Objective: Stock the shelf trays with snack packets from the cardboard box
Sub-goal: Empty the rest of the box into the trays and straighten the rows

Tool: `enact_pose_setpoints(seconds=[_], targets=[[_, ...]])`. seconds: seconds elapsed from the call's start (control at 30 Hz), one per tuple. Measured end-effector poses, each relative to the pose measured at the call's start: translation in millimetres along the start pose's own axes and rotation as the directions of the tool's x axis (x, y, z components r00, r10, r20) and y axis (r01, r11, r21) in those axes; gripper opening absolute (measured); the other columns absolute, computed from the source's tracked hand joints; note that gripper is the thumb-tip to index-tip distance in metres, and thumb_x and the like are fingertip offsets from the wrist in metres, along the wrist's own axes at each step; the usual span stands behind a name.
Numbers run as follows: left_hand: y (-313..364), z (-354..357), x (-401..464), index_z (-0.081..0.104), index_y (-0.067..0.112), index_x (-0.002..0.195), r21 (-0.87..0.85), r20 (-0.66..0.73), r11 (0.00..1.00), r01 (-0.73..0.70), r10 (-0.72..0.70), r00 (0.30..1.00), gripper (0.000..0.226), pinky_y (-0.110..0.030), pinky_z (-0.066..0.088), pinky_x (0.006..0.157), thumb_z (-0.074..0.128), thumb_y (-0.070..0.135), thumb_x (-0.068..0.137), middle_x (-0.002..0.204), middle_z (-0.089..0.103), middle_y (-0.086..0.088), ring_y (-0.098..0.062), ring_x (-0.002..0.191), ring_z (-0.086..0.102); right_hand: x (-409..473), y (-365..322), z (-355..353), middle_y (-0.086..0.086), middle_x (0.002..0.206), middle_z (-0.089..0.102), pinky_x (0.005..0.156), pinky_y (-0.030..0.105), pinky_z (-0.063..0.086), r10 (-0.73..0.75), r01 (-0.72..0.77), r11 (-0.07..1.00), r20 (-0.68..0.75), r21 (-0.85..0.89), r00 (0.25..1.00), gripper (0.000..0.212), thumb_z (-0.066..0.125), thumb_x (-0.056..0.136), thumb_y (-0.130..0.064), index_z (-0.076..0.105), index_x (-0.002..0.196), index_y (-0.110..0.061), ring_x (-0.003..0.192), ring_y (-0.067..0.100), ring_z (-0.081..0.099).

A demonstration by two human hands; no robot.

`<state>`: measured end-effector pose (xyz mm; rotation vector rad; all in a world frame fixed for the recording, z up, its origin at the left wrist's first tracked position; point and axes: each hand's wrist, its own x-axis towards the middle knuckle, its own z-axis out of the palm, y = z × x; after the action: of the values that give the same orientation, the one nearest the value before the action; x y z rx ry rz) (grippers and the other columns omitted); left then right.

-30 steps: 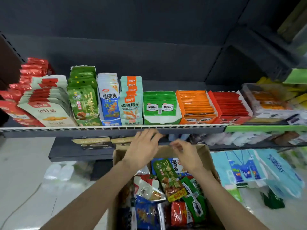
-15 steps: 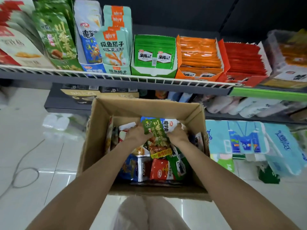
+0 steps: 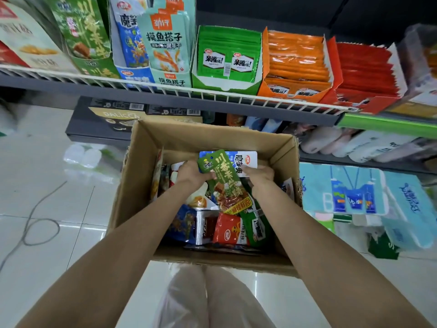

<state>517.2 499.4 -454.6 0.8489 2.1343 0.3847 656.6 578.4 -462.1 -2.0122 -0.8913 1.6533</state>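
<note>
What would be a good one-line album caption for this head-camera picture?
Both hands, left hand and right hand, reach into the cardboard box around a green snack packet, below stocked shelf trays.

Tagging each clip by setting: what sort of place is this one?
Most likely a small shop aisle: a wire-fronted shelf lined with display trays of snack packets, a cardboard box of mixed stock on the tiled floor, and tissue packs alongside.

A brown cardboard box (image 3: 151, 147) is seen on white floor tiles (image 3: 47, 209). Green (image 3: 228, 58), orange (image 3: 295, 58) and red packets (image 3: 364, 67) are shown in matching trays.
</note>
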Motion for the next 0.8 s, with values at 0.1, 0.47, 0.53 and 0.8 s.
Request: enact_pose_setpoints(seconds=[0.1, 0.47, 0.53, 0.8], targets=[[1, -7, -9, 0.059, 0.006, 0.095, -0.146, -0.008, 0.989, 0.019, -0.02, 1.0, 0.033, -0.027, 0.037, 0.058, 0.07, 0.034, 0.083, 0.077, 0.055, -0.004, -0.021, 0.079, 0.055, -5, -5, -10, 0.008, 0.086, 0.061, 0.038, 0.008, 0.034, -0.089, 0.096, 0.994, 0.112, -0.055, 0.99, 0.032, 0.07, 0.083, -0.005, 0.063, 0.112, 0.004, 0.056, 0.007, 0.045], [15, -34, -37, 0.039, 0.024, 0.136, 0.416, -0.274, 0.883, -0.219, 0.351, 0.895, 0.065, -0.043, 0.025, 0.109, 0.063, 0.052, 0.082, 0.126, 0.056, 0.002, -0.022, 0.124, 0.045, -41, -20, -6, 0.008, 0.091, 0.068, 0.069, 0.038, 0.052, -0.325, 0.408, 0.896, 0.367, -0.174, 0.871, 0.024, 0.07, 0.078, 0.003, 0.057, 0.086, -0.015, 0.081, 0.02, 0.064], [16, -42, -39, 0.048, 0.02, 0.128, 0.203, -0.195, 0.926, -0.319, 0.358, 0.913, 0.048, -0.039, 0.038, 0.102, 0.063, 0.04, 0.087, 0.111, 0.067, 0.0, -0.02, 0.11, 0.057, -51, -30, -6, 0.005, 0.093, 0.066, 0.067, 0.03, 0.052, -0.391, 0.491, 0.855, 0.412, -0.168, 0.823, 0.028, 0.072, 0.075, 0.005, 0.058, 0.087, -0.017, 0.082, 0.016, 0.062], [15, -80, -57, 0.057, 0.019, 0.11, -0.327, -0.153, 0.846, -0.42, 0.392, 0.907, 0.032, -0.028, 0.045, 0.097, 0.066, 0.037, 0.085, 0.111, 0.064, 0.005, -0.009, 0.105, 0.058, -80, -80, -21, 0.009, 0.099, 0.065, 0.063, 0.018, 0.054, -0.384, 0.395, 0.915, 0.48, 0.081, 0.789, 0.018, 0.06, 0.087, 0.003, 0.06, 0.104, -0.002, 0.078, 0.01, 0.064]])
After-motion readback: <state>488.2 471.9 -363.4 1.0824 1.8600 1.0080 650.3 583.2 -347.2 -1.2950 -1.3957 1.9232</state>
